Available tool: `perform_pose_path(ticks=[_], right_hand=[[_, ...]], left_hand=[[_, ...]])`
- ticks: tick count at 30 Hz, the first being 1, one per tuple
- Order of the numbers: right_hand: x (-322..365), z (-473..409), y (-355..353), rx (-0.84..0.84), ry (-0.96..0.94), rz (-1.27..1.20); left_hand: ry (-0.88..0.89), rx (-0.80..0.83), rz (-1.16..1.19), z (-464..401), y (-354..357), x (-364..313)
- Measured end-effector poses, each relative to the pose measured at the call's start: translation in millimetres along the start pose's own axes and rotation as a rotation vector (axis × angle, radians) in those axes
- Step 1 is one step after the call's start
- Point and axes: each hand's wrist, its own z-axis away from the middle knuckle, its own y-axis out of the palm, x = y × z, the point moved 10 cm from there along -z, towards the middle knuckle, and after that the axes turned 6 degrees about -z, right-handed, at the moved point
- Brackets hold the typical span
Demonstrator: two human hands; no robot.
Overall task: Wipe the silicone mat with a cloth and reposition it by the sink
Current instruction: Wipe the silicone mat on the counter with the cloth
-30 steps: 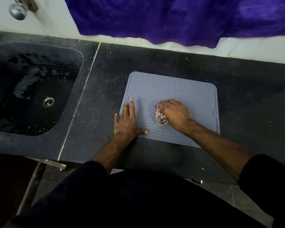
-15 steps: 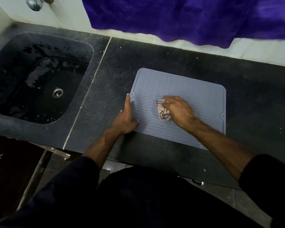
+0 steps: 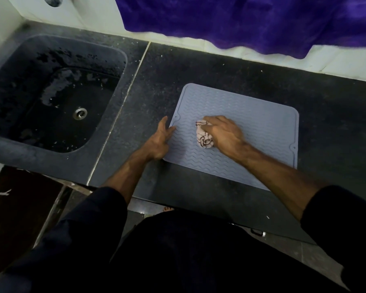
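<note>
On dark counter [image 3: 220,66] right of sink [image 3: 57,92]: grey mat [image 3: 251,132] lying flat, well apart from the basin. Right hand [image 3: 222,134] bunched over crumpled pale cloth [image 3: 204,136], fingers curled round it, pressing it onto the mat's left half. Left hand [image 3: 159,140] at the mat's left edge, fingers fairly straight, tips touching the rim near its corner hole. Purple fabric [image 3: 241,20] hanging behind.
</note>
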Motion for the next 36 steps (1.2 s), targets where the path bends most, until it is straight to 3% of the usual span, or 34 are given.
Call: perform_pose_path(ticks=[7, 11, 16, 24, 30, 36], right_hand=[[10.2, -0.8, 14.9, 0.055, -0.028, 0.073], [-3.0, 4.1, 6.6, 0.085, -0.009, 0.076], [33.4, -20.2, 4.7, 0.011, -0.052, -0.037], [12.3, -6.7, 9.6, 0.114, -0.054, 0.127], [23.5, -29.2, 9.4, 0.008, 0.072, -0.205], [30.4, -16.5, 20.2, 0.006, -0.069, 0.027]], left_hand=[[-0.1, 0.074, 0.17, -3.5, 2.9, 7.5], [-0.08, 0.042, 0.108, -3.5, 3.0, 4.3], [-0.075, -0.018, 0.003, -8.0, -4.1, 2.5], [-0.082, -0.027, -0.021, -9.1, -4.4, 4.3], [-0.102, -0.038, 0.01, -7.6, -4.2, 5.2], [-0.116, -0.024, -0.013, -8.1, -4.4, 9.7]])
